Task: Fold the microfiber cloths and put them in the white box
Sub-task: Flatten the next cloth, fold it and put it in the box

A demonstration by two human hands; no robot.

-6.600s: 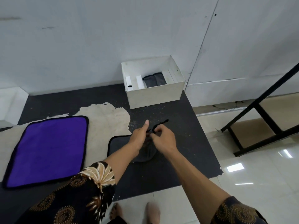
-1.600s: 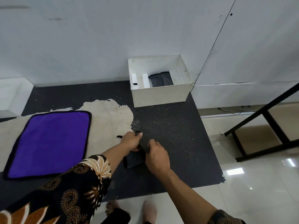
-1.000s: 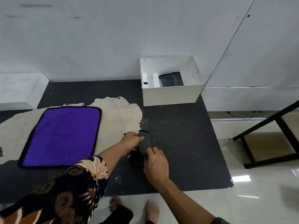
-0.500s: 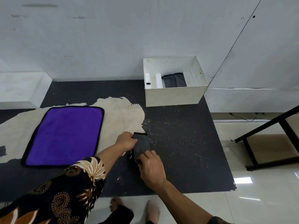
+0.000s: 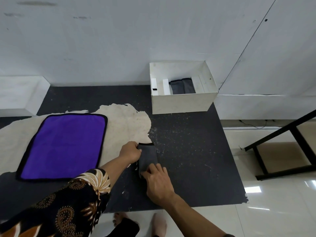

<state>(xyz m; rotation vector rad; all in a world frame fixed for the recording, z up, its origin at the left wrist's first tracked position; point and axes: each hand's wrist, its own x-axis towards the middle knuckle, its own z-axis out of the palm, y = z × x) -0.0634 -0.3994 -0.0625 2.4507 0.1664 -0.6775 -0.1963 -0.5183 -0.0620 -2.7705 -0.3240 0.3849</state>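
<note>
A dark grey cloth [image 5: 148,155], folded into a narrow strip, lies on the black mat [image 5: 188,151]. My left hand [image 5: 130,152] grips its far left corner. My right hand [image 5: 158,183] pinches its near end. A purple cloth [image 5: 64,145] with black edging lies spread flat to the left. The white box [image 5: 182,103] stands at the back of the mat by the wall, with folded grey cloths [image 5: 182,86] inside between white dividers.
A worn beige patch [image 5: 126,120] shows where the mat's surface has peeled. The white wall runs behind the box. A black metal frame [image 5: 280,144] stands on the glossy tile floor at right. My bare feet [image 5: 153,223] show below the mat's edge.
The grey cloth was spread wider at first and is now folded into a narrow strip. My hands have shifted along it, the left at the far end and the right at the near end.
</note>
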